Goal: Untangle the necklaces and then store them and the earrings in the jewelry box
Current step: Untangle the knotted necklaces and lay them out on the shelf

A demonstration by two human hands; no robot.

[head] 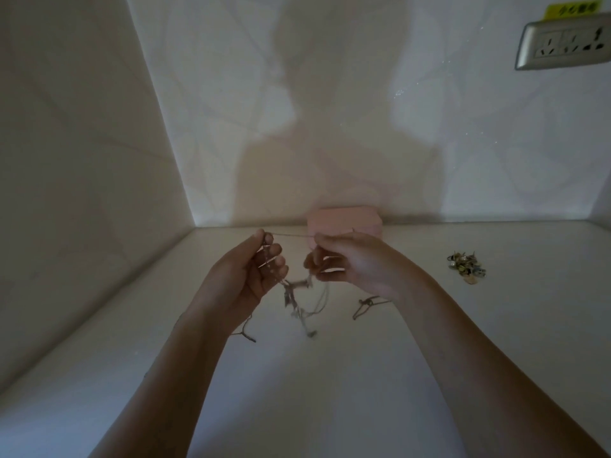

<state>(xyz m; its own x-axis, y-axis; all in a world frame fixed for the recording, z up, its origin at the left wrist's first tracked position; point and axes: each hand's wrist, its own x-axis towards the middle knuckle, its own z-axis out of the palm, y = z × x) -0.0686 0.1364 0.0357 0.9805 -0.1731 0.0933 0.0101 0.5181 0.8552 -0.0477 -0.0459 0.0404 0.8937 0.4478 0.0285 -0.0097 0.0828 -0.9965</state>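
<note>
Pinching a thin chain [291, 235], the left hand [246, 276] and the right hand [353, 259] hold it up so it runs in a straight line from one to the other. The fingers of both hands are curled around the chain. The rest of the tangled necklaces [294, 299] hang down in a knot between the hands. Their loose ends lie on the white desk [330, 391] below. One loop lies on the desk just under the right wrist. The pink jewelry box [344, 218] sits at the back of the desk against the wall, right behind the hands. It looks closed. The earrings [466, 263] lie in a small pile on the desk, well off to the right of the hands. A wall socket [562, 44] is high up on the right.
</note>
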